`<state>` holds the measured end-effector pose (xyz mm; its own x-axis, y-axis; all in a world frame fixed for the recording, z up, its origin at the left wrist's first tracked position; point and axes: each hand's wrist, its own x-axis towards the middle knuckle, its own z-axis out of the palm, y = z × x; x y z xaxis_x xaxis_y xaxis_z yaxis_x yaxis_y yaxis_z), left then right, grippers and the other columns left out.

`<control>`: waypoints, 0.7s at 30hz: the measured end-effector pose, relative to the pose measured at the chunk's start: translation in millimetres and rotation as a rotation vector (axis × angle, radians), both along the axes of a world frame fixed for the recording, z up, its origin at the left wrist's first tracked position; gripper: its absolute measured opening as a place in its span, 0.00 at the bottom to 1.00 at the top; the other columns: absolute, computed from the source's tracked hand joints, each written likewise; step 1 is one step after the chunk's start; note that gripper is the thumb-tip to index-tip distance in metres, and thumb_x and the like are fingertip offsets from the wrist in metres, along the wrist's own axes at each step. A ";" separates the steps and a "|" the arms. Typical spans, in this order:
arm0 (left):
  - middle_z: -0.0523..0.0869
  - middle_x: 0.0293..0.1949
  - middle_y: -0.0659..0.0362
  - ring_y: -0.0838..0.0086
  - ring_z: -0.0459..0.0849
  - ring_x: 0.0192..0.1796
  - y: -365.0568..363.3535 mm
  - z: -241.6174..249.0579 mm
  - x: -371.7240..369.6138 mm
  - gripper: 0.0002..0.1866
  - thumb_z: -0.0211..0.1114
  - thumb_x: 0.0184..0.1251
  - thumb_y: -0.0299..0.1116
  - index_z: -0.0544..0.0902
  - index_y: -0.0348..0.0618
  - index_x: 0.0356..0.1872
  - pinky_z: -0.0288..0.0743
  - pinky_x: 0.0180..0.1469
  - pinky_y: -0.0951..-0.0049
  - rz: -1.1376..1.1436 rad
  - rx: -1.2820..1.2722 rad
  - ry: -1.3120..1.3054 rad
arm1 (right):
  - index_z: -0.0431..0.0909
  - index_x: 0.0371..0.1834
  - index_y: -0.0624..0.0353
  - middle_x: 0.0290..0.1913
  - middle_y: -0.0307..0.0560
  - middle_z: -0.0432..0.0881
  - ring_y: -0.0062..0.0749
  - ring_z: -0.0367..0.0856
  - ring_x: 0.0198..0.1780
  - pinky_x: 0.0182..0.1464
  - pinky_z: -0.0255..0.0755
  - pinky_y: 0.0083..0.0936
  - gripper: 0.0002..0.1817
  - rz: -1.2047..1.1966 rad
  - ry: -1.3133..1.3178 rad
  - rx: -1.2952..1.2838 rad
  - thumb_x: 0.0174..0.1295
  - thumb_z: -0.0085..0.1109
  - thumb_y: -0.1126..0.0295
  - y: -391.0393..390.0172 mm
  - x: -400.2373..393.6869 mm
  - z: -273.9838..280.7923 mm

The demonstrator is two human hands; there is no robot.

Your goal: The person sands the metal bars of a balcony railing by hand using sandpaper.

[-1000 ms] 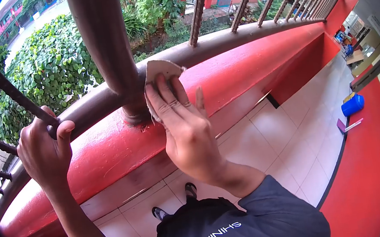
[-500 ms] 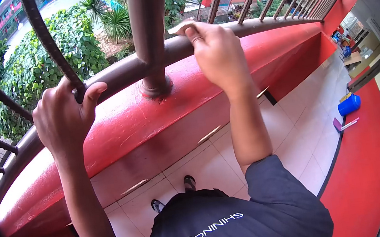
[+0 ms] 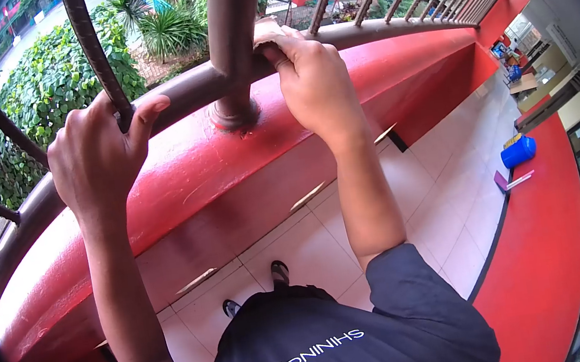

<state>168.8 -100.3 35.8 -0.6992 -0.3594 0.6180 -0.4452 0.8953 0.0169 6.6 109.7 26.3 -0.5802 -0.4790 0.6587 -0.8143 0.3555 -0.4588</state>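
My left hand (image 3: 93, 159) is wrapped over the brown metal railing (image 3: 187, 95) at the foot of a twisted bar (image 3: 94, 56), its thumb lying along the rail. To the right of the thick upright post (image 3: 231, 24), my right hand (image 3: 317, 82) is closed on a small folded pale piece of cloth or paper (image 3: 268, 28) with a dark brown edge. It presses this piece against the top of the rail, close to the post. The fingertips on the far side of the rail are hidden.
Below the railing runs a glossy red ledge (image 3: 179, 173). Pale floor tiles (image 3: 306, 245) lie under my feet. A blue container (image 3: 518, 150) and a pink-purple object (image 3: 501, 181) rest on a red surface (image 3: 525, 245) at right. Leafy bushes (image 3: 64, 79) grow beyond the bars.
My right hand has slid left along the rail, up to the post, with the folded piece. My left hand keeps its hold on the rail. The view has shifted slightly.
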 end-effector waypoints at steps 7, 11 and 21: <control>0.82 0.20 0.49 0.50 0.89 0.28 -7.2 -6.5 -3.3 0.43 0.57 0.67 0.81 0.86 0.44 0.30 0.80 0.31 0.52 0.019 -0.109 0.053 | 0.87 0.55 0.53 0.54 0.59 0.88 0.62 0.87 0.51 0.50 0.79 0.51 0.11 -0.067 0.110 0.077 0.76 0.58 0.74 -4.7 -6.8 2.8; 0.85 0.26 0.45 0.49 0.89 0.33 -6.0 -5.7 -0.6 0.40 0.55 0.73 0.76 0.90 0.43 0.39 0.81 0.38 0.48 0.008 -0.084 0.035 | 0.87 0.52 0.56 0.53 0.58 0.88 0.64 0.87 0.50 0.51 0.80 0.52 0.14 -0.018 0.157 -0.057 0.72 0.53 0.79 9.5 16.6 -4.9; 0.84 0.21 0.49 0.51 0.89 0.28 -7.6 -5.8 -1.4 0.41 0.59 0.65 0.81 0.88 0.46 0.32 0.81 0.31 0.52 -0.050 -0.120 0.136 | 0.87 0.62 0.56 0.59 0.64 0.87 0.59 0.86 0.62 0.61 0.82 0.43 0.14 -0.024 -0.045 -0.136 0.79 0.56 0.72 55.4 47.5 -1.9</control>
